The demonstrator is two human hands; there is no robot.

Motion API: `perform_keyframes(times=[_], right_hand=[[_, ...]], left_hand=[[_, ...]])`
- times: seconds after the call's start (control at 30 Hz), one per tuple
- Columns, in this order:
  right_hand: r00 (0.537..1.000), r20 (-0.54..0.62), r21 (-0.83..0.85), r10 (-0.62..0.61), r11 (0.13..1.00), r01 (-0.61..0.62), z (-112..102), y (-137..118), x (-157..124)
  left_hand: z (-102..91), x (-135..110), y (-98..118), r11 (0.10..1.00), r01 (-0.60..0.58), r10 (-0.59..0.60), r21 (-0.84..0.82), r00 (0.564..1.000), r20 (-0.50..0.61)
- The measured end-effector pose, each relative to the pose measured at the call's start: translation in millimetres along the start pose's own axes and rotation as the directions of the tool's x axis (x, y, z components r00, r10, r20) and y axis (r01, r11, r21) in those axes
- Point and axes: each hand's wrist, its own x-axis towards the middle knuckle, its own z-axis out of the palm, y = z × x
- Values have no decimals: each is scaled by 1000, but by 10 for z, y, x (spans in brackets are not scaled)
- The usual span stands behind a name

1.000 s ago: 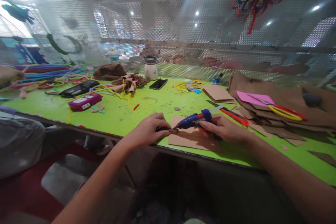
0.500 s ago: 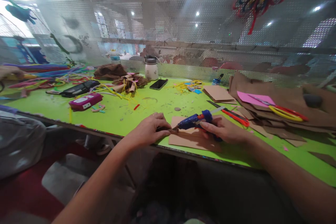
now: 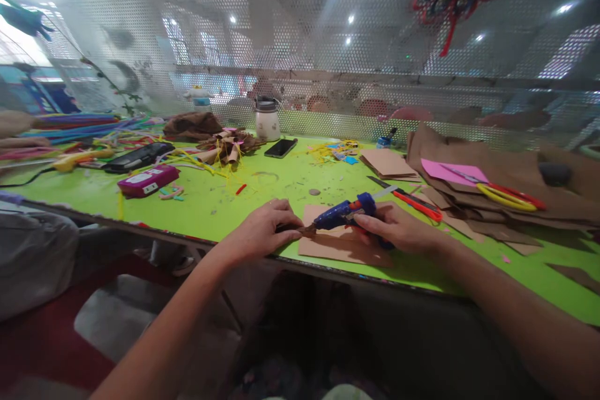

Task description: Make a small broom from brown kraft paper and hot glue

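My right hand [image 3: 400, 225] is wrapped round a blue glue gun [image 3: 335, 215], with a clear glue stick poking out of its back end. The gun's nozzle points left and down at a small piece of brown paper [image 3: 307, 230] pinched in the fingers of my left hand [image 3: 262, 229]. Nozzle and paper are so close that I cannot tell whether they touch. Under them a brown card sheet [image 3: 344, 251] lies at the table's front edge, partly shaded by my right hand and the gun.
Right of my hands lie a red utility knife [image 3: 422, 205], scissors [image 3: 510, 195] and brown paper [image 3: 473, 200]. A phone [image 3: 281, 148] and white jar [image 3: 267, 122] stand behind. Leftward are a purple box [image 3: 147, 180], a yellow glue gun [image 3: 77, 160] and another person's hand [image 3: 21, 140].
My view has shifted slightly; both my hands keep nearly the same pose, nozzle still at the paper. At far left, the yellow glue gun now shows on the table, near the other person's hand.
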Motion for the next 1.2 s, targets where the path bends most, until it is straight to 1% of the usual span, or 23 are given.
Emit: perform_keyframes(times=[0.2, 0.47, 0.7, 0.87, 1.03, 1.2], right_hand=[[1000, -21, -35, 3, 999, -4, -15, 22, -3], [1000, 1, 23, 13, 1000, -13, -13, 19, -2], [999, -23, -19, 22, 1000, -23, -55, 39, -38], [999, -13, -17, 41, 999, -41, -99, 42, -47], [998, -24, -53, 58, 997, -59, -149, 35, -62], [999, -45, 5, 23, 1000, -23, -100, 40, -49]], left_hand=[[-19, 9, 26, 1000, 12, -12, 10, 1000, 11], [-26, 4, 24, 1000, 14, -14, 2, 1000, 14], [-21, -7, 17, 1000, 26, -26, 6, 1000, 12], [-8, -14, 1, 1000, 19, -19, 11, 1000, 4], [-16, -14, 12, 1000, 20, -20, 13, 1000, 6], [-21, -11, 22, 1000, 21, -21, 5, 1000, 8]])
